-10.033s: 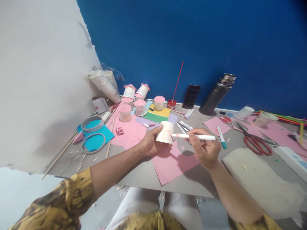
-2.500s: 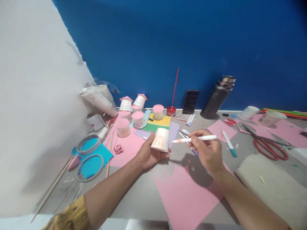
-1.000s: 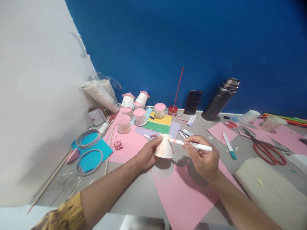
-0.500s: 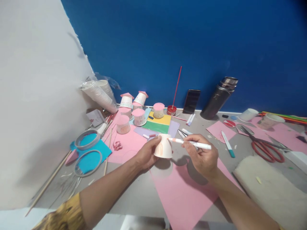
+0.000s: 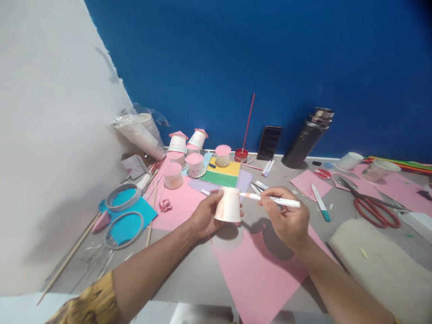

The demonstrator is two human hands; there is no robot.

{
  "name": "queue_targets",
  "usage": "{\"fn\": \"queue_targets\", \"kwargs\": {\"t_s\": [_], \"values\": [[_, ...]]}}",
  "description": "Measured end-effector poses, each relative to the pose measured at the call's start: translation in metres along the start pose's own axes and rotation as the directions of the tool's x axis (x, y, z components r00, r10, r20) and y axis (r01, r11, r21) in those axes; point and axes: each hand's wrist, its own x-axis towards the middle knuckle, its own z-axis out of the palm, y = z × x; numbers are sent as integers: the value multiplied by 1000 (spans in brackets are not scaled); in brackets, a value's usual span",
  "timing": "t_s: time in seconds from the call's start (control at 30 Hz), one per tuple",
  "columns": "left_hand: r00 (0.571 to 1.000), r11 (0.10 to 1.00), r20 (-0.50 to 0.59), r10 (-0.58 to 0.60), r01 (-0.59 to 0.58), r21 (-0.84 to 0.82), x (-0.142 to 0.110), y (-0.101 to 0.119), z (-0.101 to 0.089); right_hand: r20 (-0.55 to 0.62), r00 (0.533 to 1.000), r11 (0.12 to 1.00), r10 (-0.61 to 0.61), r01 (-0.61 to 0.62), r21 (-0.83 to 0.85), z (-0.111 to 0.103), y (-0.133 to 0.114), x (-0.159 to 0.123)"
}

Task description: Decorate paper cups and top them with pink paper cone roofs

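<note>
My left hand [image 5: 206, 216] grips a white paper cup [image 5: 229, 208], held upside down with its wide rim at the bottom. Faint orange strokes mark the cup's side. Between the thumb and fingers of my right hand [image 5: 286, 218] is a white marker [image 5: 281, 202] with an orange tip, pointing left at the upper right side of the cup. The tip is at or very close to the surface; contact cannot be made out. Under both hands lies pink paper [image 5: 259, 274] with rounded cutouts.
Decorated cups with pink tops [image 5: 195, 164] stand at the back left, near stacked cups [image 5: 140, 132]. A phone [image 5: 269, 142] and black flask [image 5: 308, 138] lean on the blue wall. Red-handled scissors [image 5: 376, 211], a teal marker [image 5: 320, 202] and cloth [image 5: 378, 256] lie right; tape rings [image 5: 123, 229] left.
The cup has shifted slightly left and turned a little in my left hand. My right hand with the marker has moved slightly right.
</note>
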Motion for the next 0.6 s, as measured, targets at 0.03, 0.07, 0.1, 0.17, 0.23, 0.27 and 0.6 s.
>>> {"fn": "queue_targets", "kwargs": {"t_s": [0.03,0.07,0.1,0.17,0.23,0.27,0.6], "values": [[1000,1000,7,-2,2,-1,0,0,0,1,1000,1000,-1,1,3,0,0,0],[1000,1000,15,-3,3,-2,1,0,-1,3,1000,1000,-2,2,6,0,-1,0],[1000,1000,21,-3,4,-5,1,0,-1,9,1000,1000,-4,4,7,0,-2,0],[1000,1000,21,-3,4,-14,1,0,-2,26,1000,1000,-15,15,9,-1,-4,-1],[1000,1000,4,-7,7,-24,1,0,-2,45,998,999,-34,34,8,-2,-5,0],[1000,1000,-5,-8,8,-27,1,0,-2,52,998,999,-41,41,6,-2,-6,0],[1000,1000,-19,4,-5,-27,3,-4,-4,25,995,993,-94,92,76,0,-8,-4]]}}
